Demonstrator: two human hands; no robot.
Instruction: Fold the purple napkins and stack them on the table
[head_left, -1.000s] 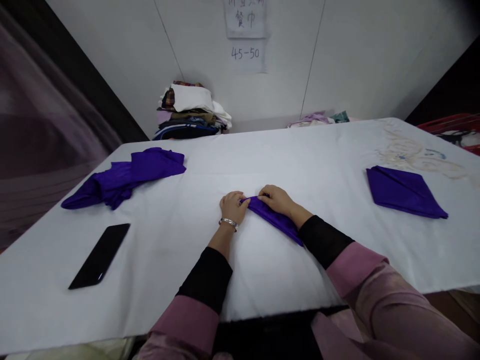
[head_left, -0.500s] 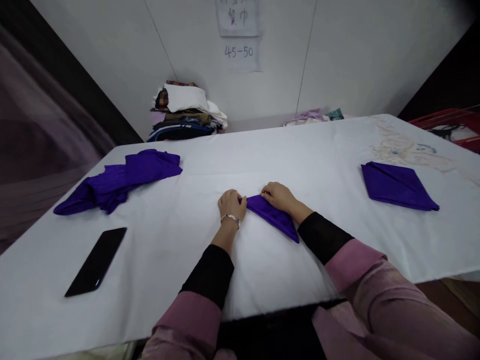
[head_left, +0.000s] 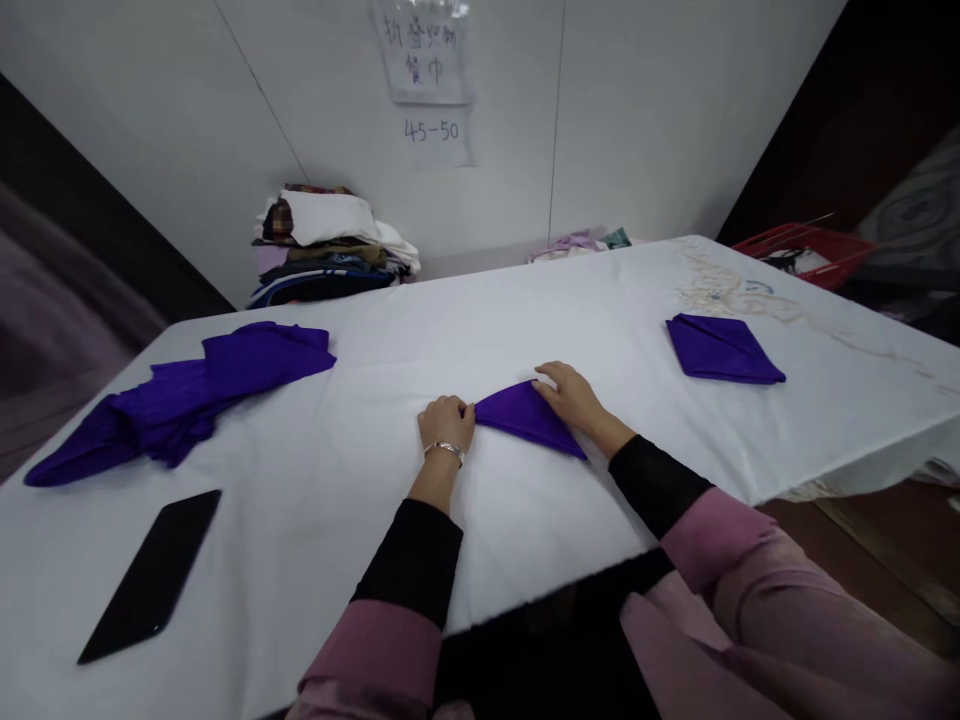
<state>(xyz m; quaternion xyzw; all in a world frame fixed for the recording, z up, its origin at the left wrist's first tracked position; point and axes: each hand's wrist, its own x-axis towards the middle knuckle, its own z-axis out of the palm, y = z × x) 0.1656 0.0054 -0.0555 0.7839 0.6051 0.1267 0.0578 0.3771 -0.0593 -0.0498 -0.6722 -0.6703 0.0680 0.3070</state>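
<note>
Dim, diffuse light is greying the white fabric tablecloth (head_left: 360, 400), a tiny glint is marking the glossy black rectangular slab (head_left: 152, 575), and wide-angle distortion is stretching the edges.

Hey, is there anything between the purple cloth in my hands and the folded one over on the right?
Your right hand is, at the right side of the held cloth. Beyond it, only white tablecloth shows before the folded purple cloth.
</note>
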